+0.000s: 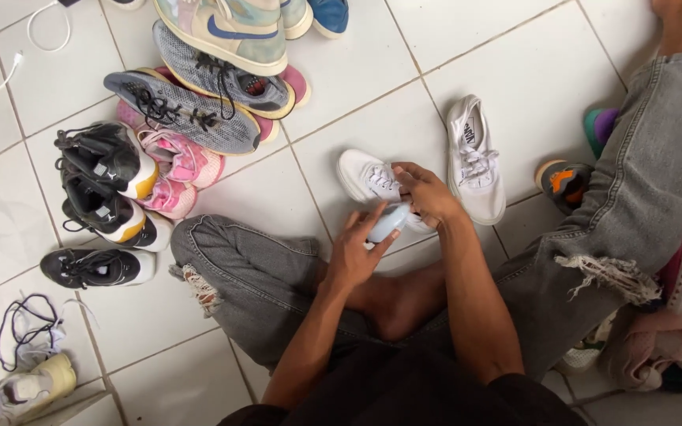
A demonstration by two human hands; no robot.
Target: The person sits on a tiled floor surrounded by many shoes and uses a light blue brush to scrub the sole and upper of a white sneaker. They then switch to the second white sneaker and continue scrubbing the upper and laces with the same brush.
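Starting at the far left of the frame, loose black laces [19, 335] and a pale yellow shoe [37, 385] lie on the white tiled floor [357, 63], with a white cable [9, 47] in the upper left corner. Right of these, three black sneakers [104, 197] sit side by side, and above them grey knit sneakers [199, 102] are stacked over pink shoes [179, 170], forming a pile that leaves the centre tiles free as a working area. The person sits cross-legged in torn grey jeans [254, 276], which places both forearms directly over that area. At centre frame the left hand [357, 248] presses against a small pale blue bottle [388, 222], fingers partly spread along its lower side; the grip appears to steady rather than fully enclose it. The right hand [426, 193] is curled over the top end of the bottle, its grip narrow and closed there, just above a white lace-up shoe [365, 177] lying on the floor under both hands. Whether the bottle touches the shoe cannot be told. Just right, the matching second white shoe [475, 158] lies toe-up and apart, within reach. Further right, a dark shoe with an orange mark [563, 183] and a green and purple item [600, 126] sit beside the raised knee.
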